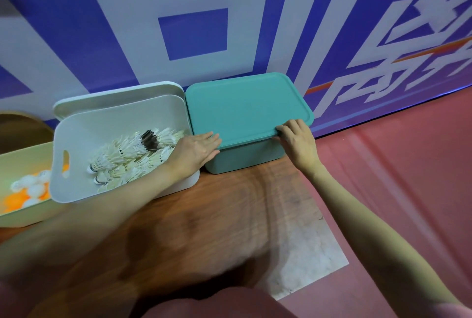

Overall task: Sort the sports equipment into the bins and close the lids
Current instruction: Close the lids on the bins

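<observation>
A teal bin (245, 159) stands on the wooden table with its teal lid (245, 108) lying flat on top. My left hand (196, 150) presses with straight fingers against the lid's front left corner. My right hand (296, 139) curls its fingers over the lid's front right edge. Left of it sits a white bin (76, 185), uncovered and full of white shuttlecocks (132, 156). Its white lid (115, 95) leans behind it against the wall. At the far left a pale green bin (25, 215) holds white and orange table-tennis balls (28, 190).
The wooden table (204, 215) ends just right of the teal bin, with red floor (396, 164) beyond. A blue and white banner wall (204, 24) runs close behind the bins. A round wooden object (20, 128) shows at the far left.
</observation>
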Demonstrator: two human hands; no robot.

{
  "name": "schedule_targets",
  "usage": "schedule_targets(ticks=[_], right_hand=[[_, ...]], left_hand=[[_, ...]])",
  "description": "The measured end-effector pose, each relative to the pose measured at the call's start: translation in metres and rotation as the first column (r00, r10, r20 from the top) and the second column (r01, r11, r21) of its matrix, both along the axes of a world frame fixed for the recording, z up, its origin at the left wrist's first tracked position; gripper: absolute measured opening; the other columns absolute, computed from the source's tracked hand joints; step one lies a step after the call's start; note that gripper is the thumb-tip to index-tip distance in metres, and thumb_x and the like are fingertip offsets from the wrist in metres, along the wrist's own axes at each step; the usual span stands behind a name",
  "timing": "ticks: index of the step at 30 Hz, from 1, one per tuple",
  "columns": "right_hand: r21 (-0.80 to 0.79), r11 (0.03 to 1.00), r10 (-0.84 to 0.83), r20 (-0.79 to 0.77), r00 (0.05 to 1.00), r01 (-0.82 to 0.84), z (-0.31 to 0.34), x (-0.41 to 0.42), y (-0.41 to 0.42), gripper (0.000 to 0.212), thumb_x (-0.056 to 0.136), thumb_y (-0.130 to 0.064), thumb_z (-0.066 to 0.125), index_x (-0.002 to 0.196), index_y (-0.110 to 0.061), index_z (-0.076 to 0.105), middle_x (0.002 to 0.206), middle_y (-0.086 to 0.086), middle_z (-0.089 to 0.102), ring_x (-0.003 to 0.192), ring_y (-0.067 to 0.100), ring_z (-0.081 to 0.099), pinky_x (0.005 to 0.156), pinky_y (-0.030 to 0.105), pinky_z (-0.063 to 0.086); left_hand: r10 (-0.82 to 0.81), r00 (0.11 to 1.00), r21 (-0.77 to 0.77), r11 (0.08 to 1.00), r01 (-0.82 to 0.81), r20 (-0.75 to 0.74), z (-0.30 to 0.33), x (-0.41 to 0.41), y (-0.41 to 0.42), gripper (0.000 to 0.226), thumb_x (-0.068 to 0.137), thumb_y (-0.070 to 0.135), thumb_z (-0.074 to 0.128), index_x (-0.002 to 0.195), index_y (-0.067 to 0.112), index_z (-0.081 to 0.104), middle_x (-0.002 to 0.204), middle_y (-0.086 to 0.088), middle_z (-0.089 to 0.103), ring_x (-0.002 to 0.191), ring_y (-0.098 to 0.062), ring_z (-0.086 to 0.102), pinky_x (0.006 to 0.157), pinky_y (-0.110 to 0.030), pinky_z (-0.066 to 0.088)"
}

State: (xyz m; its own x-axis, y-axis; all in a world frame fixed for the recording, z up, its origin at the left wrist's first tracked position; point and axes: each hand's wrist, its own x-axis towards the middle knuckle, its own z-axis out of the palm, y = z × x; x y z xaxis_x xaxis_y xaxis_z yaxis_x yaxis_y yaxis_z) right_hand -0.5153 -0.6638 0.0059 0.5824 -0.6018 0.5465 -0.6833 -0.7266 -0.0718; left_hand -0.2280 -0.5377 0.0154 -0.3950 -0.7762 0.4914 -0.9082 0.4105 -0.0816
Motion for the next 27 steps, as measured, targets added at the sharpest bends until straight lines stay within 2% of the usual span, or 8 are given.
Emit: schedule_targets(ticks=[4,10,15,19,22,24,26,27], right_hand=[[0.009,1.0,-0.013,0.006,1.0,0.013,0.003,0.0,0.0,0.018,0.086,-0.023,0.067,0.092,-0.006,0.065,0.082,0.006,0.059,0.074,0.025,0.049,0.057,0.035,0.044],[0.044,0.998,-0.054,0.087,0.995,0.051,-0.002,0.001,0.011,0.024,0.086,-0.026,0.068,0.099,-0.005,0.067,0.088,0.006,0.062,0.079,0.024,0.053,0.065,0.035,0.049],[0.189,0.97,-0.193,0.23,0.954,0.151,0.007,0.01,0.011,0.029,0.089,-0.04,0.061,0.086,-0.012,0.069,0.088,0.003,0.056,0.087,0.018,0.05,0.078,0.031,0.035],[0.46,0.801,-0.557,0.335,0.76,0.385,0.006,0.025,-0.002,0.026,0.085,-0.031,0.063,0.096,-0.007,0.063,0.13,0.019,0.044,0.128,0.034,0.036,0.102,0.044,0.032],[0.666,0.68,-0.636,0.33,0.697,0.306,0.006,0.033,-0.008,0.048,0.083,-0.026,0.062,0.123,-0.003,0.047,0.147,0.023,0.023,0.134,0.038,0.029,0.109,0.044,0.029],[0.709,0.651,-0.654,0.344,0.674,0.27,0.007,0.037,-0.011,0.057,0.084,-0.023,0.059,0.132,-0.002,0.037,0.15,0.022,0.016,0.13,0.038,0.035,0.107,0.043,0.031],[0.701,0.657,-0.657,0.353,0.666,0.277,0.006,0.036,-0.015,0.055,0.088,-0.02,0.055,0.135,0.0,0.035,0.149,0.023,0.017,0.126,0.04,0.038,0.106,0.043,0.032],[0.693,0.664,-0.655,0.357,0.666,0.281,0.005,0.036,-0.017,0.052,0.09,-0.018,0.052,0.135,0.001,0.034,0.148,0.023,0.017,0.125,0.041,0.038,0.106,0.043,0.033]], left_hand=[[0.0,1.0,-0.078,0.997,0.002,0.027,-0.001,-0.006,-0.001,0.017,0.081,0.02,0.072,0.09,0.005,0.075,0.095,-0.006,0.075,0.086,-0.022,0.073,0.061,-0.031,0.06],[0.02,1.0,-0.045,0.999,-0.02,0.015,-0.004,-0.01,0.003,0.028,0.066,0.016,0.086,0.088,0.003,0.076,0.093,-0.008,0.075,0.084,-0.022,0.073,0.065,-0.031,0.06],[-0.068,0.997,0.243,0.967,0.077,-0.046,0.017,0.017,0.0,0.043,0.072,0.017,0.083,0.112,0.007,0.07,0.116,-0.008,0.069,0.104,-0.023,0.068,0.082,-0.036,0.056],[0.004,0.998,0.404,0.914,0.021,-0.062,0.032,0.035,-0.004,0.039,0.076,0.021,0.079,0.111,0.009,0.07,0.13,-0.018,0.058,0.117,-0.034,0.057,0.095,-0.044,0.049],[0.308,0.918,0.525,0.839,-0.138,-0.25,0.035,0.031,-0.005,0.064,0.07,0.033,0.081,0.126,0.009,0.061,0.144,-0.019,0.042,0.128,-0.034,0.044,0.104,-0.043,0.04],[0.445,0.84,0.622,0.764,-0.174,-0.311,0.033,0.031,-0.004,0.083,0.065,0.046,0.08,0.135,0.013,0.05,0.13,-0.017,0.055,0.108,-0.033,0.054,0.092,-0.04,0.045],[0.452,0.825,0.649,0.747,-0.141,-0.34,0.03,0.03,-0.002,0.081,0.066,0.052,0.074,0.134,0.016,0.052,0.097,-0.014,0.069,0.077,-0.026,0.058,0.078,-0.038,0.049],[0.443,0.822,0.647,0.753,-0.124,-0.357,0.029,0.029,-0.001,0.076,0.069,0.048,0.076,0.135,0.018,0.052,0.094,-0.011,0.07,0.074,-0.023,0.057,0.074,-0.035,0.048]])
